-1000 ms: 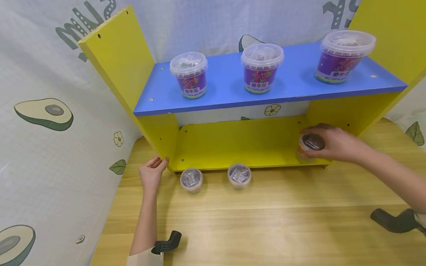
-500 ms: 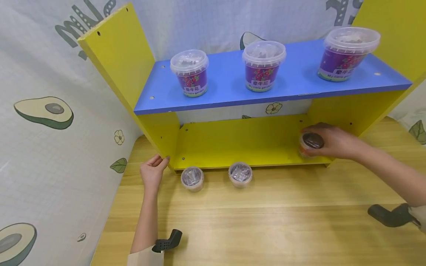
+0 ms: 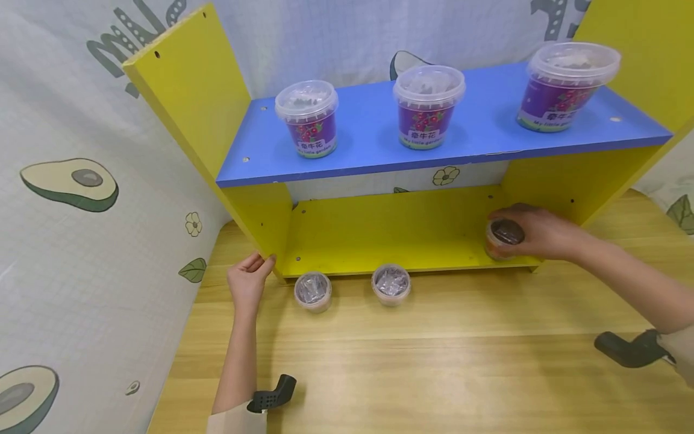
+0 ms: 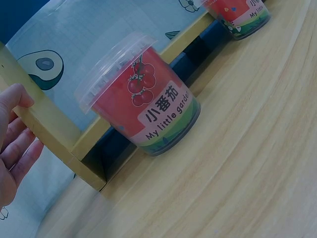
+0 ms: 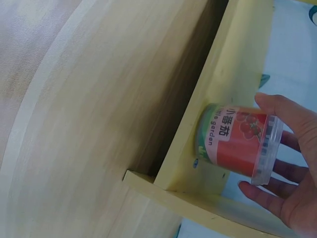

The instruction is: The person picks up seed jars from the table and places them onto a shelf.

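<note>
At the lower left of the shelf unit, my left hand point(image 3: 250, 277) pinches the front edge of the yellow side panel point(image 4: 47, 134) between thumb and fingers. Over on the right, my right hand point(image 3: 542, 234) grips a small clear plastic tub point(image 3: 501, 240) around its rim, thumb on one side and fingers on the other. In the right wrist view this tub point(image 5: 237, 141) has a red tomato label, and its base is at the yellow bottom shelf point(image 3: 390, 232). Two similar tubs stand on the table before the shelf, one left point(image 3: 312, 292) and one nearer the middle point(image 3: 391, 285).
Three lidded purple-labelled tubs stand spaced along the blue upper shelf point(image 3: 368, 135): left point(image 3: 311, 129), middle point(image 3: 425, 120) and right point(image 3: 553, 102). The unit rests on a wooden table point(image 3: 412, 374). Behind hangs a white cloth point(image 3: 320, 42) with avocado prints.
My right hand and the tub it grips have shifted very slightly left along the bottom shelf. The left hand keeps its hold on the panel. The head view has tilted a little.
</note>
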A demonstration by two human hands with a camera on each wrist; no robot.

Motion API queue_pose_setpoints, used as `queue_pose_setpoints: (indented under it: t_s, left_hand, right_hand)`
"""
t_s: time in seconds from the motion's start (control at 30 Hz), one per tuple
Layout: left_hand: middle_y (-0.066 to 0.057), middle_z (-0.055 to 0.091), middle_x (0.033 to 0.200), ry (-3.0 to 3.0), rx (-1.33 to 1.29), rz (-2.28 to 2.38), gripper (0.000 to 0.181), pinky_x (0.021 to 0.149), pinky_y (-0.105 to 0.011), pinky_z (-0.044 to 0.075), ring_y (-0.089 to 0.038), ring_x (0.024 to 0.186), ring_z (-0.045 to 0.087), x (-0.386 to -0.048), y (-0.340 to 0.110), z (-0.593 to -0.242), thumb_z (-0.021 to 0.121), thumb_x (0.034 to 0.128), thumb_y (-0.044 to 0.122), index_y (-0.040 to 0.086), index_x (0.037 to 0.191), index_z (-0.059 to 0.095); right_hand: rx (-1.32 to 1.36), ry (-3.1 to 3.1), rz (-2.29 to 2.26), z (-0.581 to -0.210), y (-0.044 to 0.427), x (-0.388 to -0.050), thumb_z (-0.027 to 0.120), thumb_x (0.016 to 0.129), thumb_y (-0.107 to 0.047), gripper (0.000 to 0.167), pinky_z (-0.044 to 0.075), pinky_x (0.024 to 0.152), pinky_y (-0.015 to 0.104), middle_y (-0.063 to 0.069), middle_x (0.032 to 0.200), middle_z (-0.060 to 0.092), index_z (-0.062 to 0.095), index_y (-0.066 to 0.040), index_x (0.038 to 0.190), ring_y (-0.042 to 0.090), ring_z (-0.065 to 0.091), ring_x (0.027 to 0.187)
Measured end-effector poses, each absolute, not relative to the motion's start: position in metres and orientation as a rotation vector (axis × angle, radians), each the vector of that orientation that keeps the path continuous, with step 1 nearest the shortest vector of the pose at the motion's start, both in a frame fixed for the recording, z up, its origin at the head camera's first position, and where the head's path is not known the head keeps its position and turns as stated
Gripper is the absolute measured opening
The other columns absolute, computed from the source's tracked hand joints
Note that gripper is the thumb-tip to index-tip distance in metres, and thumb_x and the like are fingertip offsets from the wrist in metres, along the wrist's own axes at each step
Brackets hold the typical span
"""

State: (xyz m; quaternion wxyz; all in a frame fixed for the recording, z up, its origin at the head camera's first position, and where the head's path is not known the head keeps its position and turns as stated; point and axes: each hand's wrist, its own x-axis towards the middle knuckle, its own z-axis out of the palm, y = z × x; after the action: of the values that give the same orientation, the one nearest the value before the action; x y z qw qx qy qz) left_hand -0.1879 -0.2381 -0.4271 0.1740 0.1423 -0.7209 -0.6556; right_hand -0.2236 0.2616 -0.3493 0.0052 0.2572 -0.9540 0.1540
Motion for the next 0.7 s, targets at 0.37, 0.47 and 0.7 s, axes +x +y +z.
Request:
queue_pose_setpoints:
  t_s: [0.37,0.47,0.7]
  left_hand:
    - [-0.028,0.060,0.109,-2.027,0.396,-1.862,0.036,0.068,-0.016,0.054,0.004,0.075,0.064,-0.1882,-0.2383,-0.4271,0.071,0.0769,0.002,-0.009,0.109,0.062]
    - [-0.029,0.061,0.107,-2.024,0.402,-1.859,0.035,0.068,-0.016,0.054,0.004,0.074,0.064,-0.1880,-0.2377,-0.4276,0.071,0.0765,0.001,-0.009,0.109,0.062]
    - [-0.028,0.061,0.108,-2.029,0.420,-1.880,0.036,0.069,-0.017,0.054,0.003,0.075,0.064,-0.1873,-0.2378,-0.4274,0.072,0.0768,0.003,-0.008,0.110,0.063]
  right_hand:
    - [0.804,-2.999,0.476,-0.3529,0.2645,-0.2248,0.079,0.071,-0.026,0.056,0.048,0.075,0.045,0.018,0.106,0.060,0.059,0.001,0.115,0.030,0.055,0.092]
    - [0.812,-2.985,0.490,-0.3545,0.2660,-0.2263,0.080,0.069,-0.025,0.056,0.048,0.076,0.045,0.018,0.106,0.060,0.059,0.001,0.114,0.029,0.056,0.092]
    - [0.819,-3.004,0.512,-0.3553,0.2673,-0.2289,0.080,0.069,-0.025,0.056,0.048,0.078,0.047,0.018,0.107,0.060,0.059,0.001,0.115,0.031,0.055,0.093]
